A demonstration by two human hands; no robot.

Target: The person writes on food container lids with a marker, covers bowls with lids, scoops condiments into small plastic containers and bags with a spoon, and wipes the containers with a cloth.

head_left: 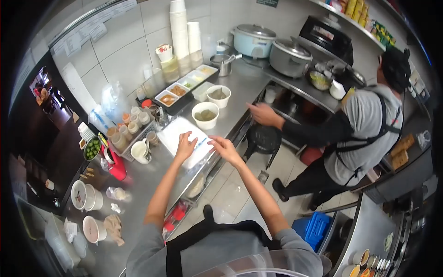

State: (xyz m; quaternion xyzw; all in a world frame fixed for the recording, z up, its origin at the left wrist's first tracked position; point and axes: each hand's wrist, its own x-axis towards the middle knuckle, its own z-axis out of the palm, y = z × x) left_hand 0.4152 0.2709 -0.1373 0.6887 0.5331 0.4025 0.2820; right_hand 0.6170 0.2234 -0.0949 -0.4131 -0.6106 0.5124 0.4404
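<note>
A flat stack of white, thin sheets with blue print, like plastic bags [177, 130], lies at the front edge of the steel counter. Over its near part is my left hand [185, 147], fingers bent and thumb apart. My right hand [224, 150] is at the stack's right edge beside the blue print, with thumb and fingers apart. Whether either hand pinches a sheet is hard to make out. Just beyond the stack stand two white bowls, the nearer bowl [205, 124] and the farther bowl [218, 104], both with greenish contents.
Behind the bowls runs a black tray [171, 109] of toppings below tall cup stacks [178, 34]. A basket of sauce bottles [130, 147] and a white jug [140, 151] stand left. A co-worker [362, 124] reaches in from the right over a black stool [264, 140].
</note>
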